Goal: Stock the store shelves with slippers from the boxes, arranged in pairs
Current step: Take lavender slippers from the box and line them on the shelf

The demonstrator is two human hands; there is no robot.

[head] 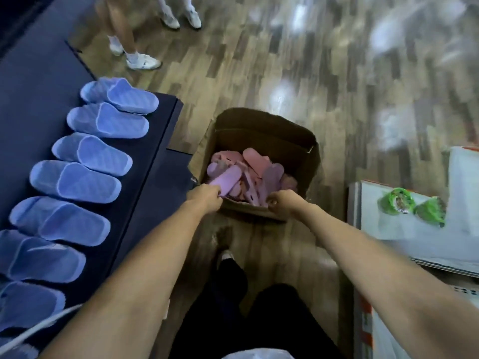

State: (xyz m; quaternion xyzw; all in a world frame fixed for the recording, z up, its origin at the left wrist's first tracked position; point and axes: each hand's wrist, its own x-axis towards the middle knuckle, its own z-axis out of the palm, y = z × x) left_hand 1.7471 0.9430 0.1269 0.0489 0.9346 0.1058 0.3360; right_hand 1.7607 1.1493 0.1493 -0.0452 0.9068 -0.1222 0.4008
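My left hand curls over near-left corner of cardboard box rim, knuckles against lilac slipper; my right hand grips near rim, fingers curled; box on wood floor, holding jumbled pink slippers; left, blue slippers in row on dark shelf; beyond, someone's white shoes.

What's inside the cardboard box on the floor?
Loose pink and lilac slippers, jumbled together, in the cardboard box. Lower layers and the box bottom are covered by the pile.
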